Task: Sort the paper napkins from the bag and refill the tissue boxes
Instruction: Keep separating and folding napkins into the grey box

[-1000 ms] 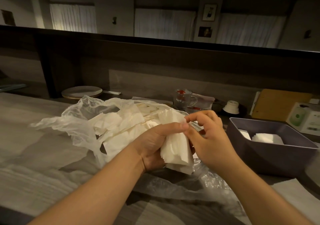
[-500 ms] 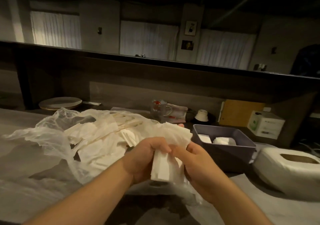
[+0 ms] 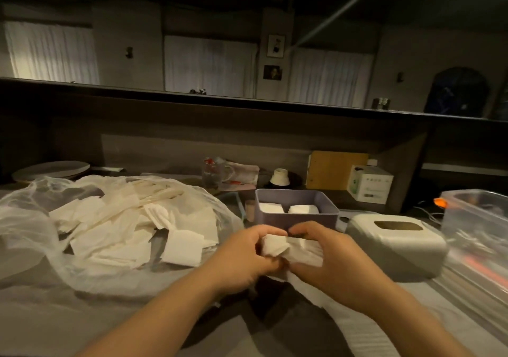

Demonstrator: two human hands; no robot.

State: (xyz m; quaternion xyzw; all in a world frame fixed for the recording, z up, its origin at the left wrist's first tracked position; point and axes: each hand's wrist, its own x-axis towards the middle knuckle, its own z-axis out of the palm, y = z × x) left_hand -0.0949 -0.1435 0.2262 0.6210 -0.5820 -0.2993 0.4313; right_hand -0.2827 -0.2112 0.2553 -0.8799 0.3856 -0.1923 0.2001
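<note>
Napkins (image 3: 291,248), a small stack of soft white folded squares with slightly ragged edges, sit between both hands just above the counter (image 3: 55,323), in front of the purple box (image 3: 295,215). The left hand (image 3: 247,257) curls its fingers round the stack's left end, and the right hand (image 3: 327,257) grips the right end, thumb on top. To the left, a thin, crinkled, see-through plastic bag (image 3: 24,219) lies spread open on the grey counter, holding a loose heap of more white napkins (image 3: 115,233), some flat, some creased. The purple box is rectangular with straight matte walls and holds two short white stacks. Just to its right stands a smooth, rounded white tissue box (image 3: 395,249) with an oblong slot in its top. A clear plastic container (image 3: 478,219) stands at the far right.
</note>
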